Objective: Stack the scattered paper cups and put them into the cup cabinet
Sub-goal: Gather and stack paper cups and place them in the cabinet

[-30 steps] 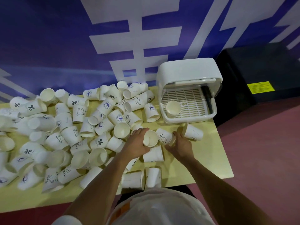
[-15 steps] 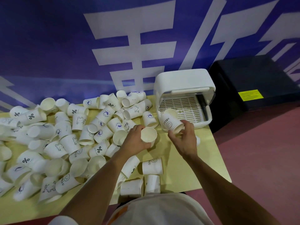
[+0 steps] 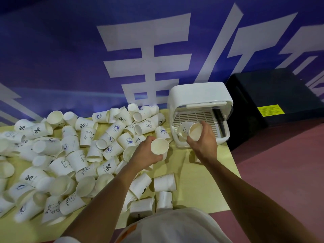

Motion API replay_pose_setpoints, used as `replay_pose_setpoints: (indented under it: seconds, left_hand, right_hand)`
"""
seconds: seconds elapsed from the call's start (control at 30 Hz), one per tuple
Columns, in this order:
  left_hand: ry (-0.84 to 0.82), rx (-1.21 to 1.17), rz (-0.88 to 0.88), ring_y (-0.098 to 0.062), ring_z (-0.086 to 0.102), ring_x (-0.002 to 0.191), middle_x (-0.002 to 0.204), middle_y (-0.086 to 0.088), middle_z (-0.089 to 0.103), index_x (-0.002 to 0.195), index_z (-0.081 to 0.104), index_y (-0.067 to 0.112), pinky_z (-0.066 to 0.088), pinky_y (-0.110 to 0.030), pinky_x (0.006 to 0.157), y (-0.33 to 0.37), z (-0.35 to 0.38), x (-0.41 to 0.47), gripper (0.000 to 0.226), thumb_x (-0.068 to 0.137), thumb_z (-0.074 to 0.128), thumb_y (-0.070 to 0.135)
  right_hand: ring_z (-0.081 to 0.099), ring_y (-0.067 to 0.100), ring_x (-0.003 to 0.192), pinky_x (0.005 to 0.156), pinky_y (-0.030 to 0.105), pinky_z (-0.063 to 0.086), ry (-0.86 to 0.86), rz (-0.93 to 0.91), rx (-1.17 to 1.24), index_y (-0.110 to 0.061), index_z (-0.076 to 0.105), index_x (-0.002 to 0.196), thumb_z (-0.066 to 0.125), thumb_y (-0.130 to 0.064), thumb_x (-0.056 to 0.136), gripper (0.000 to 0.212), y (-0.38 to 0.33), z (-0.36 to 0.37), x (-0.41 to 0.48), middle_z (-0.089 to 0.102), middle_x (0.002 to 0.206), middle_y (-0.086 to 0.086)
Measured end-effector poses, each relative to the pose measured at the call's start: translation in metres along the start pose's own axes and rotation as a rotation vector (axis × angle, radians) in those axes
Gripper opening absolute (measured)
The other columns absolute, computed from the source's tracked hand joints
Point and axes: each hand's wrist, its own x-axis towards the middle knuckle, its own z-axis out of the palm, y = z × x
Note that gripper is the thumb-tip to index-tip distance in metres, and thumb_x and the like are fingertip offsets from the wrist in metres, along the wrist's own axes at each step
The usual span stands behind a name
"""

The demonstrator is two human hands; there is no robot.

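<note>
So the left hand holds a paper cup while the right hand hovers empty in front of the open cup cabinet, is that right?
Not quite: the right hand is not empty. The head view shows it gripping a paper cup in front of the open cup cabinet. The rest stands: the left hand holds the other cup.

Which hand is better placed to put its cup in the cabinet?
Right. The right hand holds a HELLO cup at the cup cabinet opening; the left hand holds a second cup farther left, over the table.
</note>
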Motion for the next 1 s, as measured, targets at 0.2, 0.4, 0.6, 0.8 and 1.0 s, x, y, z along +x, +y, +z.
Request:
replay_pose_setpoints:
  seconds: [0.2,0.4,0.6,0.8,1.0]
  left_hand:
    - [-0.001,-0.018,-0.013,-0.019,0.057,0.108,0.12,0.003,0.061,0.131,0.045,0.021,0.051,-0.036,0.087,-0.002,0.002,0.003,0.076,0.068,0.086,0.034]
    - [0.0,-0.028,-0.029,-0.015,0.056,0.106,0.119,0.007,0.06,0.132,0.044,0.025,0.049,-0.032,0.084,-0.004,0.004,0.008,0.079,0.065,0.085,0.038]
    - [0.002,-0.049,-0.042,-0.011,0.056,0.102,0.113,0.013,0.059,0.131,0.045,0.028,0.045,-0.019,0.071,-0.003,0.004,0.013,0.077,0.067,0.085,0.04]
    - [0.018,-0.08,-0.036,-0.011,0.055,0.103,0.113,0.012,0.059,0.131,0.047,0.025,0.044,-0.027,0.08,-0.004,0.006,0.018,0.073,0.07,0.086,0.037]
    - [0.042,-0.131,0.0,-0.015,0.057,0.112,0.12,0.007,0.061,0.135,0.048,0.021,0.049,-0.036,0.094,0.003,0.01,0.021,0.073,0.074,0.086,0.033]
  right_hand:
    - [0.051,0.026,0.12,0.092,0.043,0.051,-0.042,-0.041,-0.045,-0.021,0.044,0.141,0.077,-0.039,0.079,0.073,-0.001,0.009,0.011,0.047,0.14,0.003]
    - [0.049,0.027,0.122,0.096,0.047,0.051,-0.101,-0.027,-0.124,-0.025,0.042,0.146,0.077,-0.044,0.079,0.078,0.001,0.022,0.021,0.047,0.142,0.005]
    - [0.047,0.03,0.126,0.102,0.044,0.043,-0.149,-0.024,-0.152,-0.017,0.043,0.148,0.076,-0.045,0.082,0.079,0.004,0.033,0.027,0.053,0.145,0.006]
    - [0.045,0.033,0.129,0.105,0.049,0.043,-0.289,0.079,-0.046,-0.017,0.033,0.151,0.08,-0.043,0.08,0.089,0.003,0.039,0.029,0.054,0.141,0.011]
    - [0.042,0.031,0.138,0.114,0.044,0.034,-0.19,-0.111,-0.006,-0.01,0.046,0.146,0.071,-0.024,0.09,0.063,0.002,0.038,0.019,0.051,0.148,0.01]
